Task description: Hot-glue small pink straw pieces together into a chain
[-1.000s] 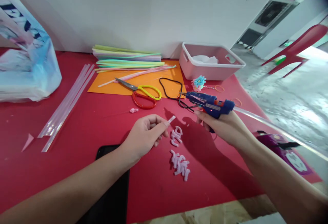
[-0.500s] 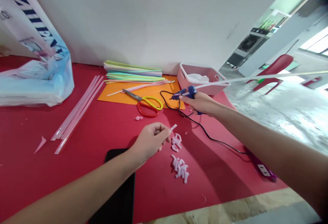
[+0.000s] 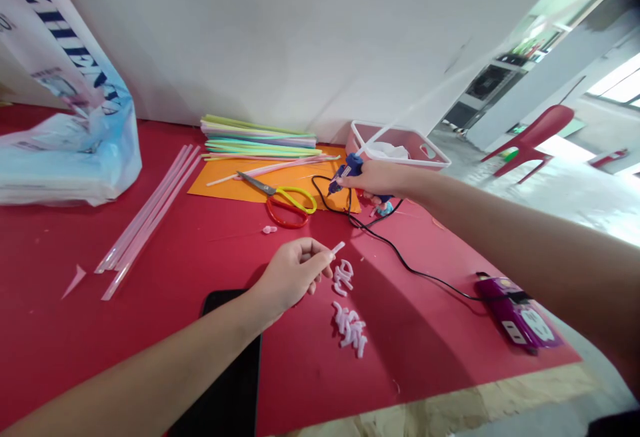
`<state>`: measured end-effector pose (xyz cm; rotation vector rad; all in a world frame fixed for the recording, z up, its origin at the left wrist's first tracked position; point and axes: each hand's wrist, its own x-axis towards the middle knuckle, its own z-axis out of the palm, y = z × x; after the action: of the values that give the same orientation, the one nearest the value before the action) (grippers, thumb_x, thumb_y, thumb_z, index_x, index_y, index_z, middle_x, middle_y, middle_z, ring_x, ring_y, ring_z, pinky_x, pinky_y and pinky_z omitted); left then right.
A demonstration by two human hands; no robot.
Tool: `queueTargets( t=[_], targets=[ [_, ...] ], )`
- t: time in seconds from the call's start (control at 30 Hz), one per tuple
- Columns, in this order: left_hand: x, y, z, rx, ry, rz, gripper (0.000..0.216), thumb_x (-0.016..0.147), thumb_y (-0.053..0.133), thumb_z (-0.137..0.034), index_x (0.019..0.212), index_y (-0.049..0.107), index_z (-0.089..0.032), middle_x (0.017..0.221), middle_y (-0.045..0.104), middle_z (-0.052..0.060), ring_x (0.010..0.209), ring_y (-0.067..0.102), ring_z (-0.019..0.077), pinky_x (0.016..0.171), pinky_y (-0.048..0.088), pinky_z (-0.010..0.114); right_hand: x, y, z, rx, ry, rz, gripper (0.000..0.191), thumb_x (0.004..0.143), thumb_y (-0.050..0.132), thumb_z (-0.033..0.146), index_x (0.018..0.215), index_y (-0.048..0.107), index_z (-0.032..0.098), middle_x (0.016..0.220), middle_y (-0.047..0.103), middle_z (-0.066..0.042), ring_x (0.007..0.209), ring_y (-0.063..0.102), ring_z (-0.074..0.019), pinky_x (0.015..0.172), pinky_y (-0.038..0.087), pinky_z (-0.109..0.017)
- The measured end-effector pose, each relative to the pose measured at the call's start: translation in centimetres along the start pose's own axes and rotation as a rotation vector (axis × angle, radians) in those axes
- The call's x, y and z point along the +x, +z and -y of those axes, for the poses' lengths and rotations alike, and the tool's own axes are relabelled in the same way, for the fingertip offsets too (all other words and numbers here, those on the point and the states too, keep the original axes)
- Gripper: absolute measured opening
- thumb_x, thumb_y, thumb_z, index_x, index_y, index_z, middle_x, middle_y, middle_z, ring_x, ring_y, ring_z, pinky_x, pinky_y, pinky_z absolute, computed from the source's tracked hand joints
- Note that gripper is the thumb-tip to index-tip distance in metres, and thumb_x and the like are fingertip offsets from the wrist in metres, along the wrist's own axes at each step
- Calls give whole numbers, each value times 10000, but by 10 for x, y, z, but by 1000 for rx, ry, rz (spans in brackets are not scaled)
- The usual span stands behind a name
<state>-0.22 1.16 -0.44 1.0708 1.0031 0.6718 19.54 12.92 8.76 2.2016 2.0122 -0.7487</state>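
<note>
My left hand (image 3: 293, 273) is closed in a pinch on a short pink straw piece (image 3: 339, 248), held just above the red table (image 3: 175, 277). Several bent pink straw pieces (image 3: 349, 324) lie right of and below it. My right hand (image 3: 376, 180) reaches far forward and grips a blue glue gun (image 3: 345, 172) with its nozzle pointing left, over the edge of the orange sheet (image 3: 295, 180). A long clear glue stick sticks out of the gun's back. The gun's black cord (image 3: 400, 260) runs to a purple power strip (image 3: 520, 314).
Scissors (image 3: 283, 198) with yellow and red handles lie on the orange sheet. A stack of coloured straws (image 3: 255, 138) lies by the wall. A pink basket (image 3: 400, 140), clear sticks (image 3: 150, 214), a plastic bag (image 3: 60, 144) and a black phone (image 3: 230, 370) are nearby.
My right hand has carried the glue gun forward and left, from near my left hand to the orange sheet's edge. The left hand has held its straw piece almost still.
</note>
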Motion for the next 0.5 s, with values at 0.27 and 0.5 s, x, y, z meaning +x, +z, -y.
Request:
queueTargets(
  t=[0.27, 0.5],
  targets=[
    [-2, 1, -2, 4, 23, -18, 207, 859, 629, -315, 723, 541, -186, 604, 593, -43, 424, 447, 51, 415, 298, 187, 1, -7, 19, -105, -28, 5, 417, 887, 650, 537, 648, 606, 199, 422, 487, -20, 387, 508, -159, 381, 346, -270],
    [-3, 1, -3, -33, 29, -28, 202, 839, 645, -307, 712, 560, -175, 615, 602, -41, 427, 447, 48, 429, 307, 191, -26, -15, 3, 104, 41, -74, 476, 806, 740, 574, 577, 575, 190, 447, 515, -39, 347, 462, -123, 356, 336, -275]
  ],
)
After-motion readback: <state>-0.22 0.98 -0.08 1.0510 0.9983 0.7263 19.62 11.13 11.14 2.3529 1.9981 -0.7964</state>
